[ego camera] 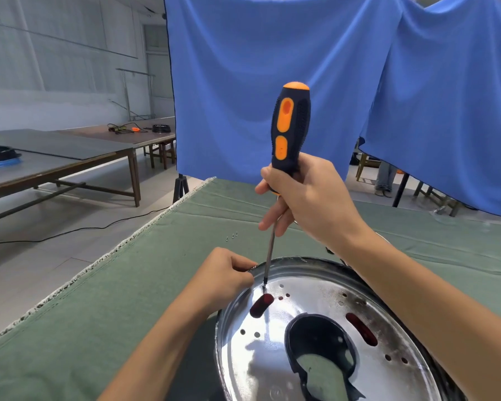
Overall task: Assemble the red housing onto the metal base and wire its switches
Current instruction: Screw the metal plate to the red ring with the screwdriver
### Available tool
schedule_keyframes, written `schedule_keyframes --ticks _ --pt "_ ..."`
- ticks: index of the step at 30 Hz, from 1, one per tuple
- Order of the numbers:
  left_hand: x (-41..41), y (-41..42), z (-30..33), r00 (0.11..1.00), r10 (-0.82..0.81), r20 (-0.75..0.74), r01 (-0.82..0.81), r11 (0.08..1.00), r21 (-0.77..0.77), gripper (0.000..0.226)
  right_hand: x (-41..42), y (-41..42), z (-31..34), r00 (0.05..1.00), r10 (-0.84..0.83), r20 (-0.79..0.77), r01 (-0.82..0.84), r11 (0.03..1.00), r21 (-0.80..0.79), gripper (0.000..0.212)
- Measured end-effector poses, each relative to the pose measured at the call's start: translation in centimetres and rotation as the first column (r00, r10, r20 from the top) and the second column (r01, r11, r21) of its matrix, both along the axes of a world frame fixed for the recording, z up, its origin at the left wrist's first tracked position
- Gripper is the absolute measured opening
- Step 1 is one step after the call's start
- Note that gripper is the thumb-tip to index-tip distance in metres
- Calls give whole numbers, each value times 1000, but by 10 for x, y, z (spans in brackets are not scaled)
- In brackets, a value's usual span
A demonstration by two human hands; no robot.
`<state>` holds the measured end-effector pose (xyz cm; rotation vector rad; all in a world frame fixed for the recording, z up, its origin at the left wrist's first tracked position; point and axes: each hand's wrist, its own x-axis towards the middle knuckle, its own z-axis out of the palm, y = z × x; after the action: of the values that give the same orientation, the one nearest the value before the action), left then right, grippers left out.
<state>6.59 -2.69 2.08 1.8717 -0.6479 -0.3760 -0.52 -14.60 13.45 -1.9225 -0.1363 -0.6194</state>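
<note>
While steadying the shiny metal base (324, 337) at lower right of the frame, pinching its near rim with the left hand (229, 273), fingers curled tight on the edge, probably to keep the dish from spinning under the turning tool. Gripping the screwdriver (289, 131) low on its black and orange handle with the right hand (304, 198), fingers wrapped round the collar and one finger trailing down the shaft, likely for fine control rather than force. Holding the tool nearly upright so the tip is meeting a small hole just above the left-hand oval slot, where a screw seems to be going in; too small to tell whether a screw head is seated there. Showing through both oval slots, the red housing (261, 305), so apparently lying beneath the base already and waiting to be fastened. Resting apart on the green cloth (99, 299), left of centre, three spare screws (232, 236), kept within easy reach. Hanging behind, across the upper frame, a blue curtain (243, 82). Wiring of the switches apparently not yet begun
</note>
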Motion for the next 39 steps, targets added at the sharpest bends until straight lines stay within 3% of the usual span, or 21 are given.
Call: schedule_keyframes --ticks 4,8,11,13,16,18,21,25,31,39 --pt "-1 0 -2 1000 -6 8 6 1000 -8 32 -2 2 1 1000 25 -7 -25 999 25 11" --pt "0 -2 -3 1000 6 30 -6 1000 -9 31 -5 2 6 987 -150 62 157 981 -118 30" --pt "3 -2 -4 999 17 30 -17 1000 2 28 -1 5 8 931 -335 141 364 868 -337 57" --pt "3 -2 -4 1000 20 12 -20 1000 -5 31 4 4 8 896 -415 160 443 807 -391 58" --pt "3 -2 -2 1000 13 -2 -13 1000 -7 35 9 -2 8 940 -335 65 341 923 -177 37" --pt "3 -2 -1 1000 10 -8 -10 1000 -7 36 8 -3 8 972 -235 -1 235 972 -1 35" --pt "4 -2 -2 1000 8 -5 -8 1000 -7 35 9 -7 10 974 -187 -125 195 979 54 42" --pt "3 -1 -3 1000 0 3 0 1000 -12 33 6 -9 16 978 -34 -206 65 987 147 19" --pt "0 1 -2 1000 -3 15 4 1000 -26 35 2 -8 8 1000 18 -25 -16 997 79 1" --pt "1 3 -2 1000 2 14 -2 1000 -23 34 4 -9 -4 997 -51 53 50 999 19 10"
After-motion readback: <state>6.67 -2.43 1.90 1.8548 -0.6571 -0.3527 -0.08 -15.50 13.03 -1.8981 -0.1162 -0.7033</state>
